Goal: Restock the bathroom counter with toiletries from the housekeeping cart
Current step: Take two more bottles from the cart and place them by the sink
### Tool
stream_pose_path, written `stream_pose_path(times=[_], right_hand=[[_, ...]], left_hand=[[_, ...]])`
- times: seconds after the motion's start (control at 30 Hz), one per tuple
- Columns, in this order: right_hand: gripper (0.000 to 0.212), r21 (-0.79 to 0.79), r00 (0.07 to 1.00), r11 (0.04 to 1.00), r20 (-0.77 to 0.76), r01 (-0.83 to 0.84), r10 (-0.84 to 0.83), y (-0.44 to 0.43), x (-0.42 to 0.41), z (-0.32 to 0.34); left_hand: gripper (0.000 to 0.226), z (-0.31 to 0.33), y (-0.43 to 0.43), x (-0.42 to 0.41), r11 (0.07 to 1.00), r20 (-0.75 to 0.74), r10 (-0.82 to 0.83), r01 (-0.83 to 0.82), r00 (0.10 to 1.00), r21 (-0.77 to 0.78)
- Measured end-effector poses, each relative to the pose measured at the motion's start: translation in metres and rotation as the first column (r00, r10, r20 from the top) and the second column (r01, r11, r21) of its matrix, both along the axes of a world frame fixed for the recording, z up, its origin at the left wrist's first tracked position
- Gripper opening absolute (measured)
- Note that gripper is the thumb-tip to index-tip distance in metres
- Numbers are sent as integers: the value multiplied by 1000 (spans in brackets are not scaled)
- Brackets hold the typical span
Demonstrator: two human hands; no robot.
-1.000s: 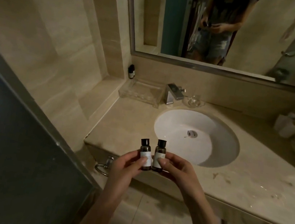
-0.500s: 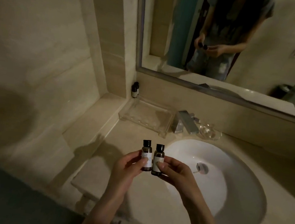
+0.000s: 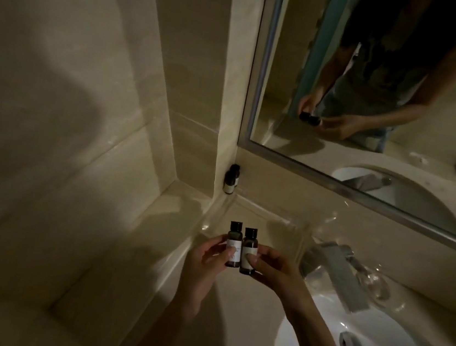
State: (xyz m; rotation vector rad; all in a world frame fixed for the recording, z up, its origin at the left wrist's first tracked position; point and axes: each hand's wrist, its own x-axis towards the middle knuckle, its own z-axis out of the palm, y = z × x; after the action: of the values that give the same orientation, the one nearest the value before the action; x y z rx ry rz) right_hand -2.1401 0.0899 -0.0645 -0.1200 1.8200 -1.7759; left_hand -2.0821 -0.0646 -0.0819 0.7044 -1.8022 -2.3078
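Leaning closer, left hand (image 3: pixel 207 259) and right hand (image 3: pixel 276 270) each pinch one small dark bottle (image 3: pixel 234 244); clear plastic tray (image 3: pixel 296 229) near at one o'clock

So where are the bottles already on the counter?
Head view, left of centre: the two bottles stand in the corner under the mirror frame, behind the clear tray.

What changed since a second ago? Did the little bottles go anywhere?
The left hand and right hand carried the two held bottles forward, from the front edge of the counter towards the clear tray near the back corner. Nothing was let go: each hand still pinches one bottle. The two bottles in the corner stayed put.
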Motion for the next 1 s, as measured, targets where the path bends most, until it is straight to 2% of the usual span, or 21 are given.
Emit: stream_pose_path(times=[0.07,0.2,0.3,0.4,0.53,0.6,0.73,0.8,0.87,0.93,1.0], right_hand=[[29,-24,1000,1000,15,15,-15,-4,-25,-10],[18,-29,997,997,41,71,-70,-14,-69,-33],[21,-30,997,996,28,80,-79,-23,-96,-49],[24,-52,996,994,-7,93,-94,-31,-117,-63],[32,-71,987,988,-81,134,-139,-36,-127,-82],[29,-68,983,987,-102,143,-149,-37,-123,-89],[28,-66,975,985,-143,162,-170,-38,-116,-101],[27,-9,965,989,-220,145,-143,-38,-114,-107],[28,70,945,987,-306,145,-117,-39,-112,-111],[33,128,930,980,-353,154,-100,-40,-109,-111],[33,170,922,974,-379,152,-78,-41,-107,-108]], left_hand=[[30,-13,0,-28,1000,22,9,-8,1000,-13],[25,-41,-3,-76,999,66,20,-16,998,-50],[27,-58,-13,-104,997,100,12,-5,995,-74],[24,-67,-22,-129,982,112,3,18,994,-189],[29,-80,-28,-149,968,110,-25,52,994,-245],[30,-87,-30,-150,966,122,-23,53,992,-252],[37,-88,-28,-147,926,104,-85,117,991,-359],[39,-88,-28,-145,890,88,-102,131,991,-437],[27,-91,-29,-140,808,72,-80,107,994,-579],[23,-91,-28,-135,793,74,-64,96,995,-602],[35,-87,-22,-133,868,55,-55,75,997,-491]])
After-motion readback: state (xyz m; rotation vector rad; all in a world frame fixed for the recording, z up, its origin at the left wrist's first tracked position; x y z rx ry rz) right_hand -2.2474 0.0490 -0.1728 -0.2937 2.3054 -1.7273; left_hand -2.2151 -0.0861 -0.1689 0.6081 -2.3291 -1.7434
